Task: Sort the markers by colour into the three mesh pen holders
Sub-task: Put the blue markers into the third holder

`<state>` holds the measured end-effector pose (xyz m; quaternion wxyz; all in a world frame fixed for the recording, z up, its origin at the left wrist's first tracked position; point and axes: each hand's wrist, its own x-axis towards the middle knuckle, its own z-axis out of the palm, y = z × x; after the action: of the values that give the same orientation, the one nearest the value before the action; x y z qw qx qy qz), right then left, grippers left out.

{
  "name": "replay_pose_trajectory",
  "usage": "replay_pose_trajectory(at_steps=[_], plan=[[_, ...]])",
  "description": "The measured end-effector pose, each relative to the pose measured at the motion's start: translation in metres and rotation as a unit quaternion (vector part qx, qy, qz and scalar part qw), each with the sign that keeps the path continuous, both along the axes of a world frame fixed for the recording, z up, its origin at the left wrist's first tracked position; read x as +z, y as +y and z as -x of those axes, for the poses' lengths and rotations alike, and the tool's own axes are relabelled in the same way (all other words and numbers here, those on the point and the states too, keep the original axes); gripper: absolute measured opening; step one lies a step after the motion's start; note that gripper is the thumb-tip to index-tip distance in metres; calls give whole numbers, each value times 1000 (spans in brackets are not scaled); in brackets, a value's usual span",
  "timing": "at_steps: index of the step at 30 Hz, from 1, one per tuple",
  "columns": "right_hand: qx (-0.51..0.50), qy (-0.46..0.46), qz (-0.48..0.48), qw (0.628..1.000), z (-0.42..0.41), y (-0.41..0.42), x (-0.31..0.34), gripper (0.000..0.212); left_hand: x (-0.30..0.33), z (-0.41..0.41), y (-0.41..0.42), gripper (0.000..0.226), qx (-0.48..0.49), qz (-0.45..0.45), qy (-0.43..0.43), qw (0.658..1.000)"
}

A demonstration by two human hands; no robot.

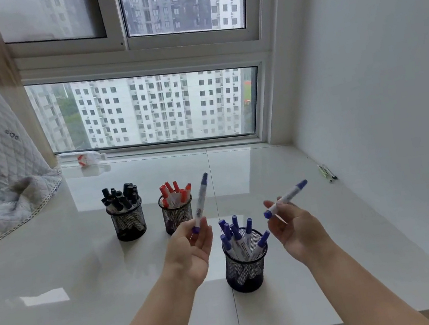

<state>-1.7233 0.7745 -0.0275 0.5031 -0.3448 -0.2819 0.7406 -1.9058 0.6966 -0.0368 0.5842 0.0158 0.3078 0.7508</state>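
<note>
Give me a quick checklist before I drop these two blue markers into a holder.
1. Left hand has a marker: ok, it pinches the left blue marker by its lower end, held nearly upright.
2. Right hand has a marker: ok, its fingers hold the right blue marker, which is tilted.
3. Colours match the target: ok, the blue holder holds only blue-capped markers.
4. Target within easy reach: ok, it stands between and just below both hands.
5. Room inside the blue holder: cannot tell, several markers already fill it.
6. Other holders sorted: ok by the visible caps, the black holder shows black, the red holder red.
</note>
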Motion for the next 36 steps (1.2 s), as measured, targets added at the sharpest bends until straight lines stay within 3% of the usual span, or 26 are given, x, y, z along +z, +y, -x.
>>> replay_pose_trajectory(at_steps=[3, 7, 9, 11, 14, 17, 21, 24, 27, 33, 36], plan=[[3, -75, -48, 996, 2, 0, -3, 16, 0, -9, -3, 7, -32, -20, 13, 999], [-30, -246, -137, 959, 2, 2, -5, 24, -2, -16, -1, 39, -45, -35, 182, 982], [-21, -290, -167, 942, 2, 3, -7, 21, -4, -16, 0, 45, -37, -20, 333, 942], [-9, -310, -190, 932, 3, 3, -8, 17, -4, -18, 1, 35, -25, 2, 446, 895], [-14, -325, -225, 919, 5, 3, -10, 11, -5, -25, 1, 13, -14, 11, 481, 877], [-27, -358, -257, 897, 9, 5, -10, 13, -10, -29, 4, 13, 11, 9, 516, 857], [-30, -413, -317, 853, 15, 6, -12, 16, -19, -32, 3, 20, 43, 20, 663, 747], [-30, -480, -346, 806, 18, 5, -19, 14, -25, -37, 3, 7, 46, 4, 682, 730], [-11, -534, -334, 776, 19, 6, -26, 17, -31, -38, 4, 19, 48, 15, 704, 708], [33, -603, -321, 729, 17, 5, -40, 1, -44, -38, 7, 32, -12, 87, 785, 614], [30, -627, -322, 709, 15, 0, -44, 13, -46, -37, 9, 25, -24, 96, 770, 631]])
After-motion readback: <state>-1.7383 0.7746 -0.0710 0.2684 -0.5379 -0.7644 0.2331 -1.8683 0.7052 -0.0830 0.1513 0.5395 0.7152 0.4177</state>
